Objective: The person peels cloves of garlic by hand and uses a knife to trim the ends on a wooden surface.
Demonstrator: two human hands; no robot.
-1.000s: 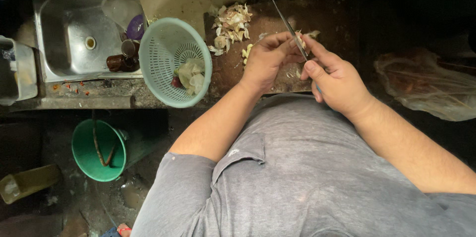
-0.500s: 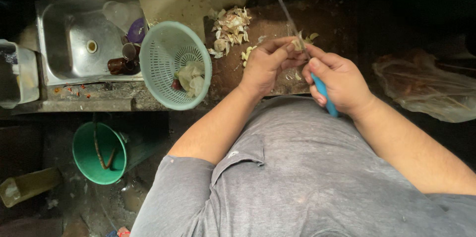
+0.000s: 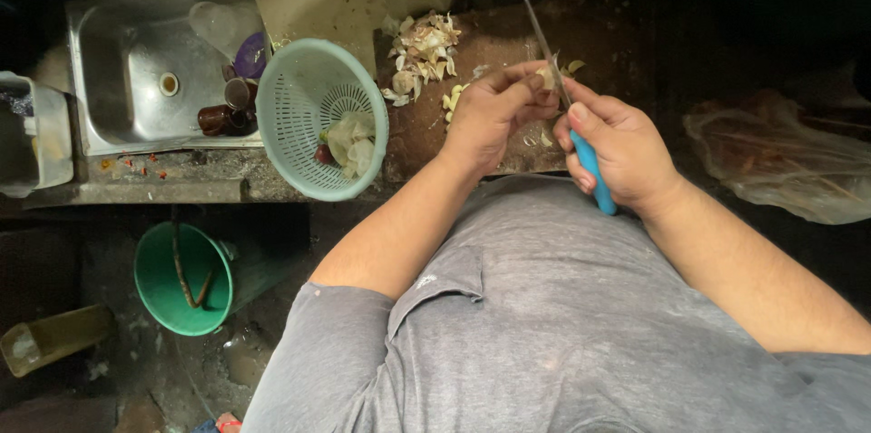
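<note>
Over a dark worktop [image 3: 508, 34], the left hand [image 3: 494, 111] pinches a garlic clove [image 3: 545, 77]; the right hand [image 3: 617, 147] grips a blue-handled knife [image 3: 567, 97]. A green colander [image 3: 318, 116] holds pale peels; the steel sink [image 3: 136, 61] holds brown cups.

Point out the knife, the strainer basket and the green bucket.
knife [image 3: 543, 38], head view, middle of the blade.
strainer basket [image 3: 288, 88], head view, bare slotted inner wall.
green bucket [image 3: 156, 301], head view, inside of the wall near the rim.

A pale green colander [image 3: 308, 97] stands beside the steel sink [image 3: 127, 52]; a green bucket [image 3: 181, 277] sits below.
</note>
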